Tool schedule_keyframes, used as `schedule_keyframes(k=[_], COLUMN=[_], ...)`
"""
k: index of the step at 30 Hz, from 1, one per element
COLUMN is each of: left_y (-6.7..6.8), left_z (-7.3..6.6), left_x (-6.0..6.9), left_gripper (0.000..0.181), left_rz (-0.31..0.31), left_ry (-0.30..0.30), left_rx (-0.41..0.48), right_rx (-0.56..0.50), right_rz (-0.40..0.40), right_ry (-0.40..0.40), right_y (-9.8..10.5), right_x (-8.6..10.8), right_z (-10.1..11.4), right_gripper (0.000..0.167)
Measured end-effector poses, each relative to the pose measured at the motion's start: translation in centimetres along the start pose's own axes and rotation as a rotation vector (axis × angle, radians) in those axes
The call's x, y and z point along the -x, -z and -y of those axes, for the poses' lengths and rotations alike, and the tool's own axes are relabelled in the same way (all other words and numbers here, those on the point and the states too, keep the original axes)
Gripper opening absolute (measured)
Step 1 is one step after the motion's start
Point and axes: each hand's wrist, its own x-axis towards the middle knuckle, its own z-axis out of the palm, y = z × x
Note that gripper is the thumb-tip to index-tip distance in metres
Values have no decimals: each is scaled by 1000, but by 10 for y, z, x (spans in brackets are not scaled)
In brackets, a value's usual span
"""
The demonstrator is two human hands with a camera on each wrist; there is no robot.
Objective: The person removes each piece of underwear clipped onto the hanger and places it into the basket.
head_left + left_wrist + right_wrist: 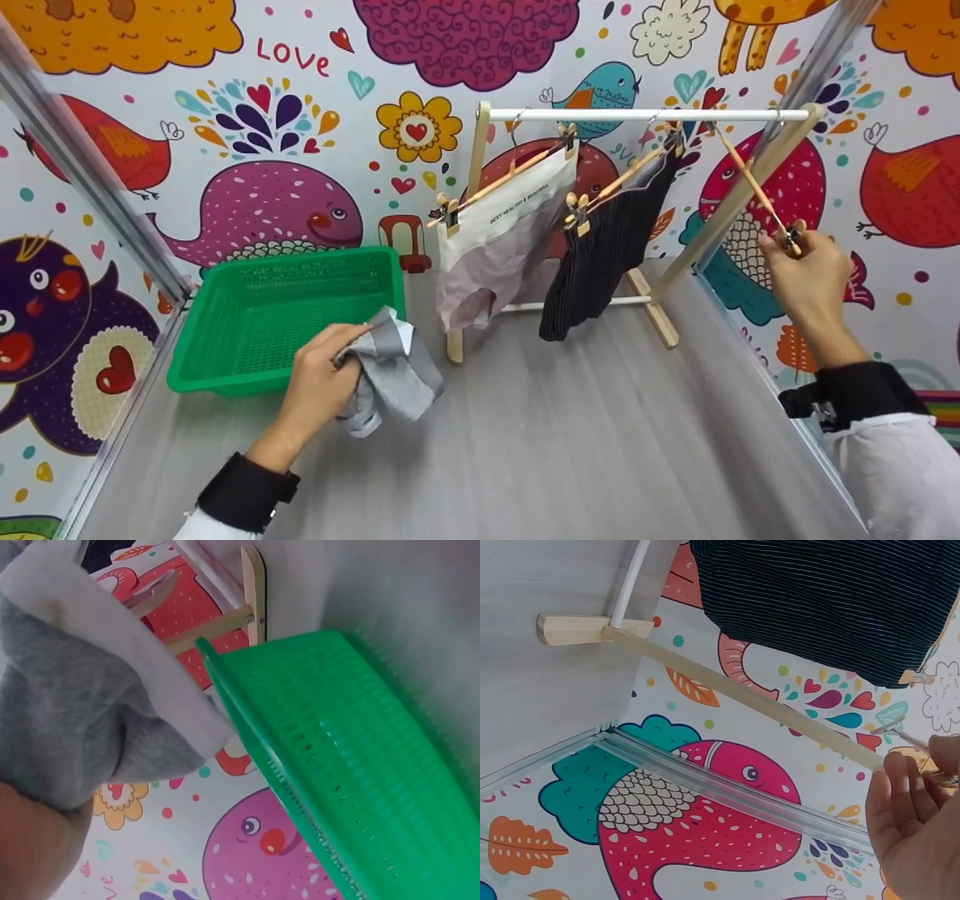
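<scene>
Folds obscure the grey garment [401,375]; we find the left hand [321,375] gripping it, cloth masking the near right corner of the green basket [217,386] (head view); right hand [811,281] clasps one end of a hanger [754,184].

The angled hanger [752,182] blocks the rack [622,115] at right; room lies in front.
</scene>
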Motion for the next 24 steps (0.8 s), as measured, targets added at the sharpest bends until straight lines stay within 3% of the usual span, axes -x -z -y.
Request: schedule_keyframes(k=[6,15,20,24], left_y=[17,38,49,56], left_z=[4,9,12,17], left_x=[-5,-14,-19,-21], left_gripper=[52,51,50,45], left_rz=[-62,-187,-208,-199], left_ry=[45,-63,-49,3], left_rx=[-30,-129,-167,-180], right_rx=[-11,-67,-84,-100], right_rz=[-11,-71,-65,-44], right_ry=[3,25,1,-21], right_y=[1,-2,-2,-2], right_x=[4,8,13,19], right_z=[-7,-17,-20,-25], right_gripper=[41,33,33,31])
